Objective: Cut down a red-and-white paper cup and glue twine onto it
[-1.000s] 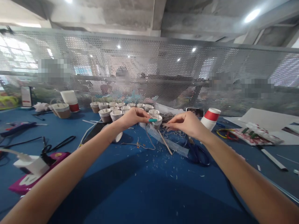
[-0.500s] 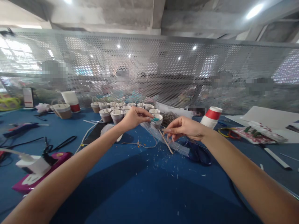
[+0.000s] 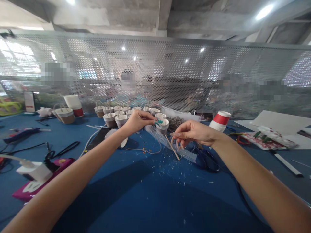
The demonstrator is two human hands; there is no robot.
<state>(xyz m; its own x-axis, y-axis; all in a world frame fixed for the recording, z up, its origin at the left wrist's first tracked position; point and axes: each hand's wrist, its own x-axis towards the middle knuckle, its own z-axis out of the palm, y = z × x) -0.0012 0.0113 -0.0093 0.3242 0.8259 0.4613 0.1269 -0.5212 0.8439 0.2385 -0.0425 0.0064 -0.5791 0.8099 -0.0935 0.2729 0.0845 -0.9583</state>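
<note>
My left hand (image 3: 141, 122) is closed, pinching a small teal piece (image 3: 158, 122) between thumb and fingertips. Behind that piece stands a small white-rimmed pot (image 3: 162, 126). To the right, my right hand (image 3: 188, 133) has thumb and forefinger pressed together above the table; whatever thin thing they grip is too small to make out. Beneath both hands lies a bundle of clear plastic strips (image 3: 187, 154), with a thin wooden stick (image 3: 173, 148) across it. Dark blue scissors handles (image 3: 210, 160) lie just past the strips, partly behind my right hand.
Several small handled pots (image 3: 109, 119) stand in rows at the back. Stacked paper cups (image 3: 220, 120) are on the right, beside a twine coil (image 3: 177, 122). A purple power strip (image 3: 31, 191) with a white charger (image 3: 36, 171) lies left. Scraps litter the blue table (image 3: 150, 200).
My left hand has shifted slightly left, and more of the teal piece shows. My right hand has moved a little right, away from the wooden stick, so the hands are farther apart.
</note>
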